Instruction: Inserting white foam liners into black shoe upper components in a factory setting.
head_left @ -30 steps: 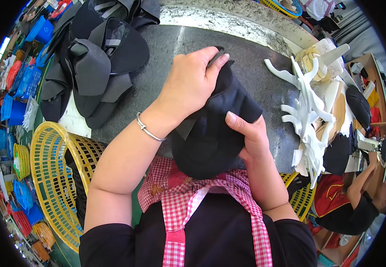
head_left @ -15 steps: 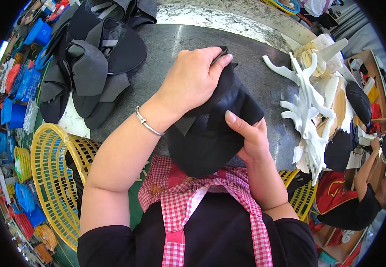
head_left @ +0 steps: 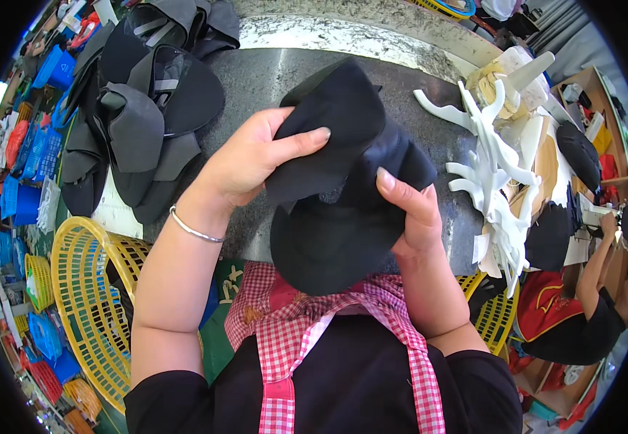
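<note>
A black cap (head_left: 335, 210) with a round brim is held up over the grey metal table (head_left: 263, 79), close to my chest. My left hand (head_left: 252, 163) grips its crown from the left, thumb lying across the fabric. My right hand (head_left: 408, 210) holds the right side, thumb pressed on the crown, fingers hidden behind. A silver bangle sits on my left wrist.
A heap of dark cap pieces (head_left: 140, 108) lies at the table's back left. White plastic cap forms (head_left: 498, 170) are stacked at the right. A yellow basket (head_left: 82, 304) stands at my lower left. Another person in red and black (head_left: 581, 311) works at the right.
My left hand has slid off the top of the cap to its left side. The crown now stands up higher and more of it shows.
</note>
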### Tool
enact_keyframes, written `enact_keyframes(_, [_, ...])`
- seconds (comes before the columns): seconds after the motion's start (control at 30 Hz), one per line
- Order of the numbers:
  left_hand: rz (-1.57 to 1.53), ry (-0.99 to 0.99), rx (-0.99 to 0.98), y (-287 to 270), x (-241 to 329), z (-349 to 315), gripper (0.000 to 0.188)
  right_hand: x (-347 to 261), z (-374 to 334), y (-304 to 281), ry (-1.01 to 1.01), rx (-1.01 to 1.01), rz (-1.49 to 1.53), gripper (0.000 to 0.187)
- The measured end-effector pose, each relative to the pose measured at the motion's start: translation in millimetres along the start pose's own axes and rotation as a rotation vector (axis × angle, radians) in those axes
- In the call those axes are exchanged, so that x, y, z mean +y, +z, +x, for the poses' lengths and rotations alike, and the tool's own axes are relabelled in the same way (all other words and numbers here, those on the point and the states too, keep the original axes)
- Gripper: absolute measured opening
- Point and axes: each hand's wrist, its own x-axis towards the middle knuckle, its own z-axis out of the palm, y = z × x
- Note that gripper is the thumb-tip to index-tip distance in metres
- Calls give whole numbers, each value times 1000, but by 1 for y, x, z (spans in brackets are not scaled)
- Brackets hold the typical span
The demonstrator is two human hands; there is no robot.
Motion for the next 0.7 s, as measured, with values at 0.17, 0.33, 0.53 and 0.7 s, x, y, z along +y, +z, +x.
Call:
enact_keyframes(0.17, [607, 77, 316, -4, -34, 0, 23, 11, -2, -1, 55, 46, 6, 47])
enact_keyframes(0.33, [1053, 683, 477, 19, 7, -23, 45, 3, 11, -8, 53, 83, 86, 45])
enact_keyframes(0.53, [1570, 980, 398, 29, -11, -14, 60, 13, 12, -1, -21, 63, 62, 42])
enact_keyframes(0.7, [1273, 1053, 433, 31, -23, -13, 55, 14, 13, -6, -12, 18, 27, 42])
